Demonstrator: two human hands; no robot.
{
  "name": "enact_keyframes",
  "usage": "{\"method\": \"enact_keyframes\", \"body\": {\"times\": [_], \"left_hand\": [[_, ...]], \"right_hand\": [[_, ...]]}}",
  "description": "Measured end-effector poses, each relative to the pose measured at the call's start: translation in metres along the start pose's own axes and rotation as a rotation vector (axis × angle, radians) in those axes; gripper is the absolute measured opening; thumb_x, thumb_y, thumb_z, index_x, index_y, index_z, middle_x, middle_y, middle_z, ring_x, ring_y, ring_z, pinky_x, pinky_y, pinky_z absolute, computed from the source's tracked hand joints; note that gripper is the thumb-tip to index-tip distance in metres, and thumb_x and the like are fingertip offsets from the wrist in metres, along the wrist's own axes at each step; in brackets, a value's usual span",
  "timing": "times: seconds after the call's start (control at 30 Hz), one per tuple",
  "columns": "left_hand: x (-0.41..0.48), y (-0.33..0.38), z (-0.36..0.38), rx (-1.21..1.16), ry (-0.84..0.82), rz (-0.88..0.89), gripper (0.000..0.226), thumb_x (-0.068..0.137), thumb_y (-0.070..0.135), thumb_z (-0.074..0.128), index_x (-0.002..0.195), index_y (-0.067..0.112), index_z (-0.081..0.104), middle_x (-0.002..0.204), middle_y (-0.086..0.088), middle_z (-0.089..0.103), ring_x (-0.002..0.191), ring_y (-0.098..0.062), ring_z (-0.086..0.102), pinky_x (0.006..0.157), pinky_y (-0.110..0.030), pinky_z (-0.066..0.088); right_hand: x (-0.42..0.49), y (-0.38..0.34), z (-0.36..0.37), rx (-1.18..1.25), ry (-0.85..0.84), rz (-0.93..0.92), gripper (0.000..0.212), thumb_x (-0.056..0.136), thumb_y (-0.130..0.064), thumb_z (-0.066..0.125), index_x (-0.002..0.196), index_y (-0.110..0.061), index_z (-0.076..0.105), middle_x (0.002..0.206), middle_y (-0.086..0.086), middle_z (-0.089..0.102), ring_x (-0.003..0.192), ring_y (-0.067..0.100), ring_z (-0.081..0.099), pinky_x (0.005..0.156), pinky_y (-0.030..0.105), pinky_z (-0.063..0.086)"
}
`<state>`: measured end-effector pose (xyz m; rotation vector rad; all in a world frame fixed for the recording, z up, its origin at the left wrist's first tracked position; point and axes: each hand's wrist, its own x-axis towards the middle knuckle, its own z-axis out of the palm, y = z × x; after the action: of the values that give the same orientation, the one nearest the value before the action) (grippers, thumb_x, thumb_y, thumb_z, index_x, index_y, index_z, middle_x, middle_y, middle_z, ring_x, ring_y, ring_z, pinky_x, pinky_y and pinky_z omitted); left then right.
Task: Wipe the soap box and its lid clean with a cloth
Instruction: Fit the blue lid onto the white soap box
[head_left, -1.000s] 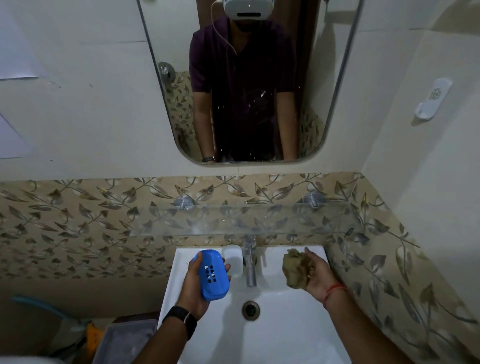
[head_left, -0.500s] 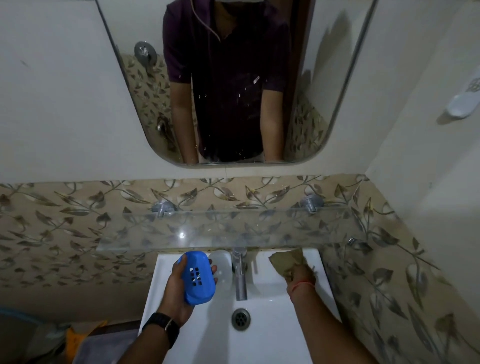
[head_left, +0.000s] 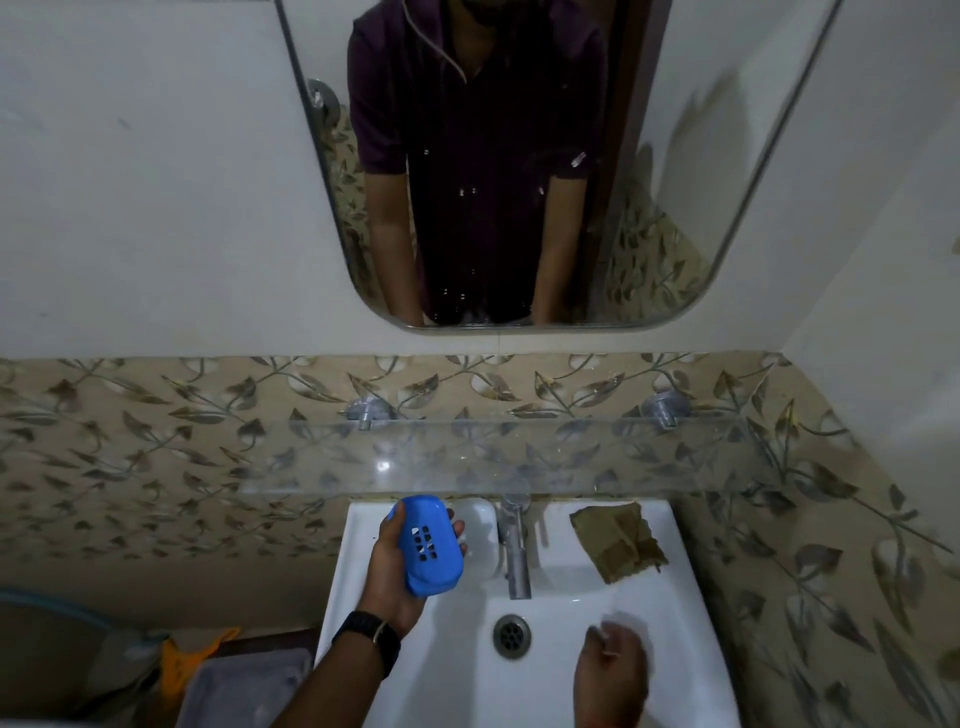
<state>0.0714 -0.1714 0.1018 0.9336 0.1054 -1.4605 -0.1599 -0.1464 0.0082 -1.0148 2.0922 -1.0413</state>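
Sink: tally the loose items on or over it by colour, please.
Blue: 1, soap box in the left hand
White: 1, lid beside the tap
Olive-brown: 1, cloth right of the tap
Total: 3

1. The right hand (head_left: 613, 670) was motion-blurred, so how its fingers lay could not be told; the bottom edge cut off its forearm.
2. The palm-side face of the blue soap box (head_left: 428, 551) lay hidden in the left hand (head_left: 387, 577).
3. A white object (head_left: 480, 535) just beyond the left fingertips was half hidden behind that box.
4. Dim clutter (head_left: 208, 670) left of the left forearm was unidentifiable.
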Motion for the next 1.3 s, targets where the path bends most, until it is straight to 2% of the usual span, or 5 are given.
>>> {"method": "enact_keyframes", "body": {"times": [0.2,0.53,0.73,1.1,1.3], "left_hand": [[-0.003,0.01,-0.011,0.027,-0.007,0.003,0.062,0.103,0.048,0.04,0.143,0.001,0.05,0.142,-0.023,0.055,0.114,-0.038,0.061,0.1,-0.052,0.048],[-0.01,0.017,-0.022,0.048,-0.014,-0.003,0.065,0.102,0.051,0.041,0.142,0.001,0.053,0.139,-0.022,0.06,0.108,-0.035,0.069,0.094,-0.05,0.054],[-0.012,0.019,-0.021,0.034,-0.032,-0.002,0.067,0.102,0.05,0.042,0.142,-0.002,0.051,0.131,-0.023,0.06,0.105,-0.036,0.066,0.09,-0.049,0.057],[-0.026,0.006,-0.017,0.013,-0.054,-0.024,0.064,0.102,0.049,0.04,0.14,-0.001,0.052,0.131,-0.024,0.064,0.105,-0.037,0.066,0.086,-0.049,0.057],[-0.039,-0.005,-0.006,0.06,-0.062,0.008,0.062,0.103,0.05,0.039,0.141,0.003,0.053,0.146,-0.025,0.053,0.115,-0.038,0.063,0.094,-0.052,0.053]], "right_hand": [[-0.067,-0.026,0.036,-0.364,-0.926,-0.245,0.06,0.088,-0.033,0.061,0.13,-0.06,0.027,0.093,-0.009,0.064,0.073,0.0,0.058,0.067,0.006,0.043],[-0.049,-0.089,0.085,-0.491,-0.799,-0.236,0.064,0.091,-0.009,0.053,0.15,-0.012,0.027,0.143,0.011,0.051,0.128,0.024,0.052,0.104,0.031,0.043],[-0.05,-0.065,0.067,-0.539,-0.705,-0.354,0.007,0.09,-0.022,0.058,0.097,-0.021,0.057,0.093,0.002,0.071,0.093,0.02,0.068,0.085,0.028,0.052],[-0.082,-0.021,-0.002,-0.339,-0.598,-0.305,0.03,0.068,0.015,0.076,0.073,-0.009,0.059,0.07,0.021,0.058,0.087,0.049,0.06,0.063,0.021,0.034],[-0.061,-0.036,-0.05,-0.041,-0.49,-0.369,0.036,0.068,-0.034,0.087,0.077,-0.034,0.051,0.08,-0.002,0.063,0.074,0.008,0.061,0.061,0.005,0.047]]}}
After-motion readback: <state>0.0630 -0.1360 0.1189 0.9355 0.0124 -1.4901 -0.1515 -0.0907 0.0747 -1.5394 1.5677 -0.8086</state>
